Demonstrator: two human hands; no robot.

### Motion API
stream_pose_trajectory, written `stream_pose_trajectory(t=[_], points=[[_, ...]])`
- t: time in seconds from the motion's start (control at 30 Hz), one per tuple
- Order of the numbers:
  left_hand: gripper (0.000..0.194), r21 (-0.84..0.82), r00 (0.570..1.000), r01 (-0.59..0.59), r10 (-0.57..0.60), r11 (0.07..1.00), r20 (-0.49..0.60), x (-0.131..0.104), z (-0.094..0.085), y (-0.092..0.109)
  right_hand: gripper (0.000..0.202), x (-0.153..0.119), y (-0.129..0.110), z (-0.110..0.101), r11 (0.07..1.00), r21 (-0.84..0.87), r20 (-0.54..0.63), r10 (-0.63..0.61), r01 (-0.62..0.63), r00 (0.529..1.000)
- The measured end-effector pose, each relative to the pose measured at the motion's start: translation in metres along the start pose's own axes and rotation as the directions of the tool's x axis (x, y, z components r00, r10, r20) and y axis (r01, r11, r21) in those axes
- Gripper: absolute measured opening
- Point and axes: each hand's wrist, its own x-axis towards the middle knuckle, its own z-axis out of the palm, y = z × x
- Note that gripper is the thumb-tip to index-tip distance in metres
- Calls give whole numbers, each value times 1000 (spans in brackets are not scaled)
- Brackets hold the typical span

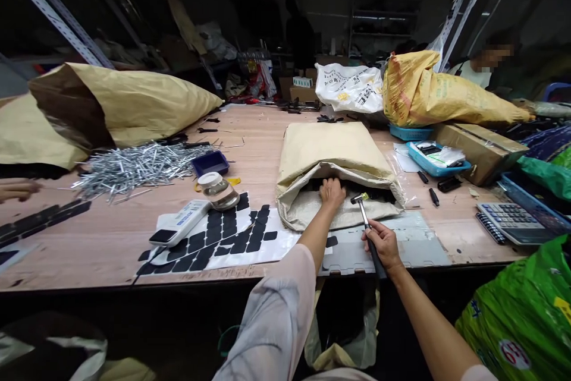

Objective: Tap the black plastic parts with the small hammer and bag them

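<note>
My right hand (386, 245) is wrapped round the dark grip of a small hammer (363, 213). The hammer has a metal shaft and a small head with a yellow-green face, held up in front of the sack's mouth. A beige sack (329, 140) lies flat on the table, its opening facing me. At that opening is my left hand (333, 193), fingers curled, with the fingertips hidden. Dark contents show inside the sack, too shaded to make out. A grey sheet (423, 238) lies under the sack's front.
A heap of metal rods (134, 168), a blue tray (211, 163) and a clear jar (219, 192) are on the left. Black stickers (214, 230) lie in front. A calculator (513, 220) and a cardboard box (477, 149) stand right. Another person's hand (18, 191) is at the far left.
</note>
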Motion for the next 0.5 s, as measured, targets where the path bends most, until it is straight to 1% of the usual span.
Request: stream_pose_trajectory(t=[0.1, 0.2, 0.27, 0.37, 0.43, 0.5], points=[[17, 71, 1000, 5, -7, 997, 29, 4, 7, -6, 45, 1, 1, 0, 1000, 4, 11, 0, 0, 1000], [18, 70, 999, -32, 29, 997, 36, -5, 1, -16, 44, 1, 1, 0, 1000, 5, -4, 7, -7, 1000], [20, 12, 994, -89, 89, 996, 60, -19, -8, -26, 44, 1, 1, 0, 1000, 12, -14, 16, -15, 1000], [20, -149, 975, -179, 196, 972, 101, -47, -20, -42, 45, 0, -1, 0, 1000, 10, -24, 15, -15, 1000], [21, -237, 962, -212, 245, 948, 118, -65, -23, -52, 46, -1, -2, -1, 1000, -4, -25, 6, -6, 1000], [24, -285, 959, -218, 259, 933, 113, -81, -22, -58, 47, -1, -2, -1, 1000, -16, -19, -6, 6, 1000]])
